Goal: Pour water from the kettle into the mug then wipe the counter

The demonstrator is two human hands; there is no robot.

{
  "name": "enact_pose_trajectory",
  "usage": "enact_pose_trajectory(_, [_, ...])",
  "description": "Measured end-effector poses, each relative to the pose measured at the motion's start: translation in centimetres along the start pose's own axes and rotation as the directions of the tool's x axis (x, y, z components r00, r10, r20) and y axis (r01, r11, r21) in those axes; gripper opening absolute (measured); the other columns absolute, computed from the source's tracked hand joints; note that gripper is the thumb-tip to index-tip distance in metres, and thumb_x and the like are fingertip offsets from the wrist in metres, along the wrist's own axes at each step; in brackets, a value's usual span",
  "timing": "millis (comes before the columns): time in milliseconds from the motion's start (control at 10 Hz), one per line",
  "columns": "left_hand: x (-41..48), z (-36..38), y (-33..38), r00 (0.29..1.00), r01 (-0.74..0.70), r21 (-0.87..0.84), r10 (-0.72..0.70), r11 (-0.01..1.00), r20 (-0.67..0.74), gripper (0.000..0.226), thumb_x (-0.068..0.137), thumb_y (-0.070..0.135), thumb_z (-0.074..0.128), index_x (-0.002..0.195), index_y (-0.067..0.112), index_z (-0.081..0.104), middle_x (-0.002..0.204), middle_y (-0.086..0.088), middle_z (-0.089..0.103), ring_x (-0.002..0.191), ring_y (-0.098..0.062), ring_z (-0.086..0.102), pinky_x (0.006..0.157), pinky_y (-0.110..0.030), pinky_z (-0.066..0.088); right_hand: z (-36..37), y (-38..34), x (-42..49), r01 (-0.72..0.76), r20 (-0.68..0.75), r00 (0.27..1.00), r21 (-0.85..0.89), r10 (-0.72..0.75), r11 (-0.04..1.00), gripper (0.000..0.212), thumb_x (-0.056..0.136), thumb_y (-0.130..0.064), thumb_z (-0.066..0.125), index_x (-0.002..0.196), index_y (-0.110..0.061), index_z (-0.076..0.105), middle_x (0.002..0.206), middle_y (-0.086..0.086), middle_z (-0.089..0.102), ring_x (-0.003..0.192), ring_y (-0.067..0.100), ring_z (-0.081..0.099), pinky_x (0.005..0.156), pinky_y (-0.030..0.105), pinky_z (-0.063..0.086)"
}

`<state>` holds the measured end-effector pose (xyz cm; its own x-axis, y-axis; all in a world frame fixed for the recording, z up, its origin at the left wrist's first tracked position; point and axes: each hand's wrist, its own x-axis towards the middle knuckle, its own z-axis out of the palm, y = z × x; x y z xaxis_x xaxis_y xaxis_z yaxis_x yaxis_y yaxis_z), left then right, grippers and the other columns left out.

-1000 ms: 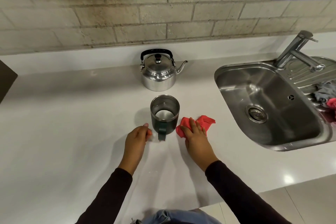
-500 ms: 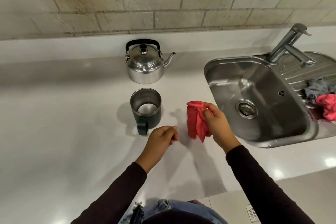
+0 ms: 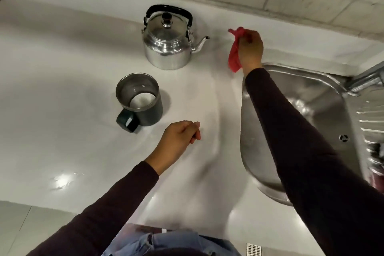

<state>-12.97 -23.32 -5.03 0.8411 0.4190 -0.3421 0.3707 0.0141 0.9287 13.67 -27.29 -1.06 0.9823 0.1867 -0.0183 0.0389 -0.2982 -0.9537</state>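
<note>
On the white counter [image 3: 62, 93], a steel kettle [image 3: 167, 45] stands near the tiled wall, spout toward the sink [image 3: 324, 110]; the dark mug [image 3: 141, 102] sits just in front of it. Right hand [image 3: 250, 48], beyond the spout, grips a bunched red cloth [image 3: 234, 52]. Left hand [image 3: 178, 141], loosely curled and holding nothing, hovers beside the mug.

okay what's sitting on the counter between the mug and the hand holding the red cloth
Nothing stands there. In the head view, only bare counter runs from the mug to the right hand gripping the cloth; the kettle sits just behind that line.
</note>
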Motion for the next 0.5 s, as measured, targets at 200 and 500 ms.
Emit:
enact_pose_trajectory(200, [-0.7,0.7,0.0,1.0,0.021,0.008,-0.021,1.0,0.009,0.047,0.092,0.031,0.047,0.046,0.029,0.057,0.044,0.013,0.05,0.047,-0.001,0.044,0.062,-0.027,0.039,3.3,6.2,1.7,0.291,0.335,0.94,-0.678,-0.068,0.675,0.03,0.09,-0.025,0.044,0.111,-0.011,0.061,0.127,0.014,0.055,0.117,0.034,0.048,0.102,0.035,0.031])
enact_pose_trajectory(500, [0.0,-0.8,2.6,0.993,-0.034,0.01,0.033,0.999,0.11,0.047,0.092,0.029,0.049,0.045,0.028,0.056,0.041,0.014,0.049,0.045,0.001,0.044,0.055,-0.014,0.039,2.4,3.3,-2.4,0.469,0.438,0.874,-0.644,-0.211,0.605,0.027,0.083,-0.014,0.049,0.103,-0.007,0.065,0.116,0.012,0.061,0.112,0.032,0.052,0.1,0.038,0.035])
